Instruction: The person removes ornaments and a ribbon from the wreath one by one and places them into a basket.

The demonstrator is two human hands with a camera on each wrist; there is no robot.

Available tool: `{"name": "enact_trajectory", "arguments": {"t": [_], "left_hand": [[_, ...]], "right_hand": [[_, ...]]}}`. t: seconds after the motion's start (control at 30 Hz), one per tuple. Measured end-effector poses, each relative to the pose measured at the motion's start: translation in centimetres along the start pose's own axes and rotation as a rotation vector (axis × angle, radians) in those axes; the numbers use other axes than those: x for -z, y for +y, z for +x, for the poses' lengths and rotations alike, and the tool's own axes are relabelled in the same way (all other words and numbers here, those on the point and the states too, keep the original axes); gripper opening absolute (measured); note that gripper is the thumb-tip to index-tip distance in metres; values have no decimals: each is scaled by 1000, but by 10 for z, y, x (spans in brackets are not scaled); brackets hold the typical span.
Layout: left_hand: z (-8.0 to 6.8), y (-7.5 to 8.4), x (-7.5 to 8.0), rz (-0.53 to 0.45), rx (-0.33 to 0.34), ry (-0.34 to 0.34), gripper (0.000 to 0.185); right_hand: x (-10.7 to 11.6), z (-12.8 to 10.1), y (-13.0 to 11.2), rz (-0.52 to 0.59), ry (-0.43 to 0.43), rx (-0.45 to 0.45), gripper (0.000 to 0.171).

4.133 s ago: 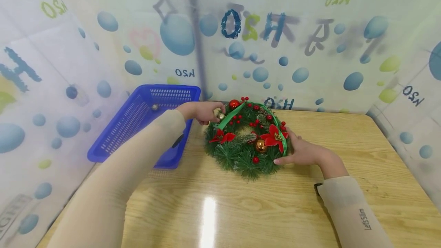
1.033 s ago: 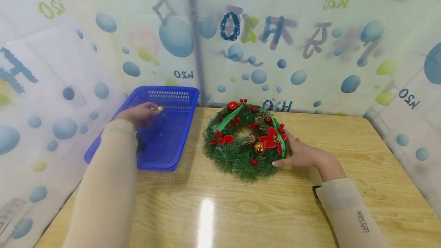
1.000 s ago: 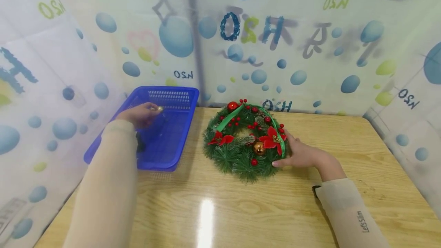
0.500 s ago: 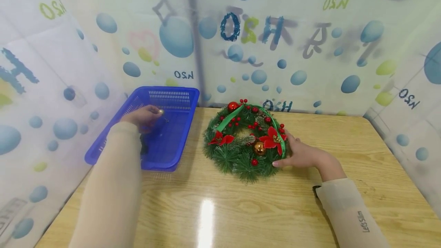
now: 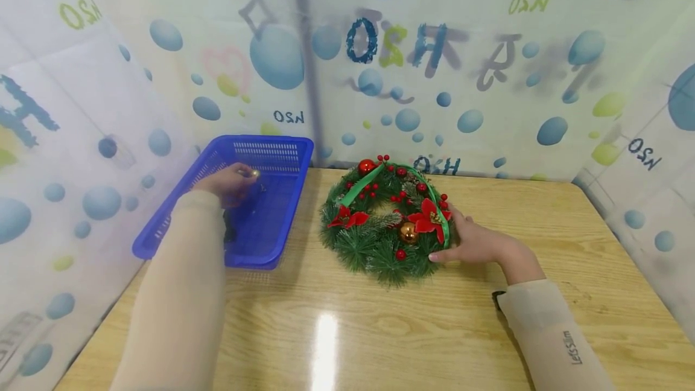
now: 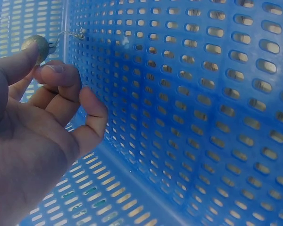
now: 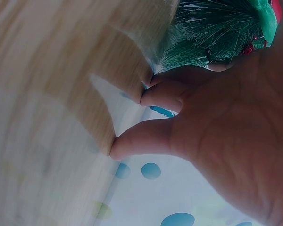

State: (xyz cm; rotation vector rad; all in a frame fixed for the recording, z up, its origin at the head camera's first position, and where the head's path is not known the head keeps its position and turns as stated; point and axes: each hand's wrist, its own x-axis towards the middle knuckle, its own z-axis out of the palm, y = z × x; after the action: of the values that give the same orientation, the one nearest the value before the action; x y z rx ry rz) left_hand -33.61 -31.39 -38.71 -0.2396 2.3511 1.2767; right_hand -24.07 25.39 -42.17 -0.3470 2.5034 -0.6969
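Note:
In the head view my left hand [image 5: 229,183] is inside the blue basket [image 5: 285,237], pinching a small gold ball ornament [image 5: 255,173] between thumb and fingertips. The left wrist view shows the ball [image 6: 36,47] with its cap and a thin looped string [image 6: 70,34] trailing off it. A green Christmas wreath [image 5: 355,247] lies flat on the table, trimmed with red poinsettias, berries, green ribbon and a shiny copper ball [image 5: 409,233]. My right hand [image 5: 478,240] touches the wreath's right edge, fingers spread. Several of its fingertips [image 7: 119,147] rest on the table in the right wrist view.
Inside the basket, something dark green [image 5: 230,227] shows beside my left sleeve, which partly hides it. The wooden table [image 5: 412,330] meets a curtain-like backdrop [image 5: 347,101] printed with blue dots. The basket stands at the table's left side, near the backdrop.
My left hand has left the wreath's left side and moved into the basket. Over the last second it shifts slightly right with the gold ball. My right hand stays at the wreath.

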Motion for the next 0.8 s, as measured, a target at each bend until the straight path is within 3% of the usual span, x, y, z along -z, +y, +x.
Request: {"name": "enact_trajectory", "arguments": {"t": [0.53,0.67,0.8], "left_hand": [[-1,10,5,89,-109,1,51],[4,27,5,-3,-154,-102,32],[3,49,2,-91,-178,-302,33]], "right_hand": [[0,-2,-1,7,-9,-12,144],[1,-2,-1,-1,-6,-3,143],[0,-2,-1,-5,-4,3,143]]}}
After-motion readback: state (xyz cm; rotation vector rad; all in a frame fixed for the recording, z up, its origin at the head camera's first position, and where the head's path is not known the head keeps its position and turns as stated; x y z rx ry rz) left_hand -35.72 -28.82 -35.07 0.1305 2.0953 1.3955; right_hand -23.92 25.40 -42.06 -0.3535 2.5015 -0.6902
